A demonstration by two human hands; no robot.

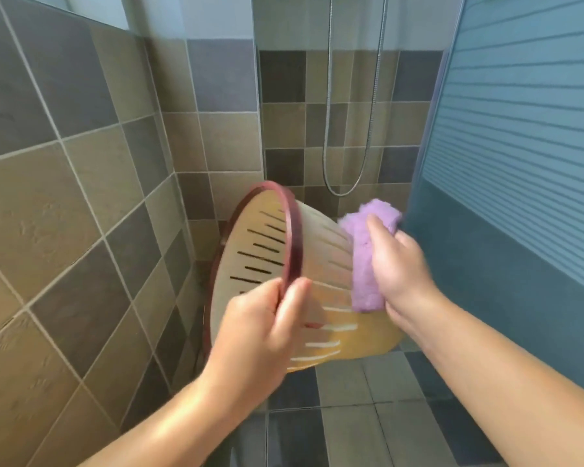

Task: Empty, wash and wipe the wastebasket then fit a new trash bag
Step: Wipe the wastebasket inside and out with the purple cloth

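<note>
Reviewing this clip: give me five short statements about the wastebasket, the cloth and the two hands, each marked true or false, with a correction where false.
1. The left hand has its grip on the dark red rim of the wastebasket. True.
2. The wastebasket stands upright on the floor. False: it is held up, tipped on its side.
3. The right hand presses a purple cloth to the basket's outer wall. True.
4. A trash bag lines the basket. False: none shows.
5. The cloth is inside the basket. False: outside.
</note>
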